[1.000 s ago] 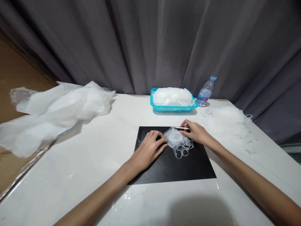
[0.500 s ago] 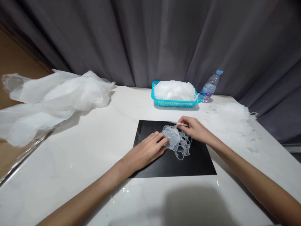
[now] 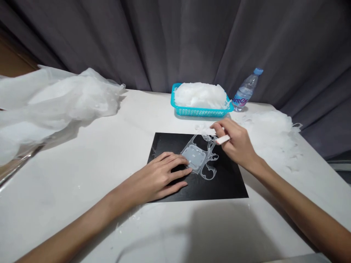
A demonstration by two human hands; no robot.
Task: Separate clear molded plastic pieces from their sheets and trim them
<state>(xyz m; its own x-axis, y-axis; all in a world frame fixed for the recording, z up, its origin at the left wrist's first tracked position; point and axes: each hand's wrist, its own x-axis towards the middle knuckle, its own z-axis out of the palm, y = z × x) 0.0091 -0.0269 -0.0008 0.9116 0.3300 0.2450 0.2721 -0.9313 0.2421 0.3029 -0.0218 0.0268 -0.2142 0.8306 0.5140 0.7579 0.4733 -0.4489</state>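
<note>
A clear, thin plastic piece [image 3: 196, 157] with looping trim lies on a black mat [image 3: 197, 182] in the middle of the white table. My left hand [image 3: 161, 175] rests flat on the mat, fingers stretched, its fingertips pressing the left edge of the clear piece. My right hand [image 3: 235, 141] is raised at the piece's far right corner, fingers pinched on the clear trim strip [image 3: 207, 137], and it also grips a small white stick-like tool [image 3: 223, 139].
A turquoise basket [image 3: 201, 111] heaped with white translucent pieces stands behind the mat, a water bottle [image 3: 246, 90] to its right. White plastic scraps [image 3: 271, 133] cover the table's right side. A large crumpled clear bag [image 3: 55, 100] lies at the left. A grey curtain hangs behind.
My right hand has lifted up and to the right, pulling the trim away from the clear piece, which now lies flatter. My left hand slid slightly down-left, still pressing it.
</note>
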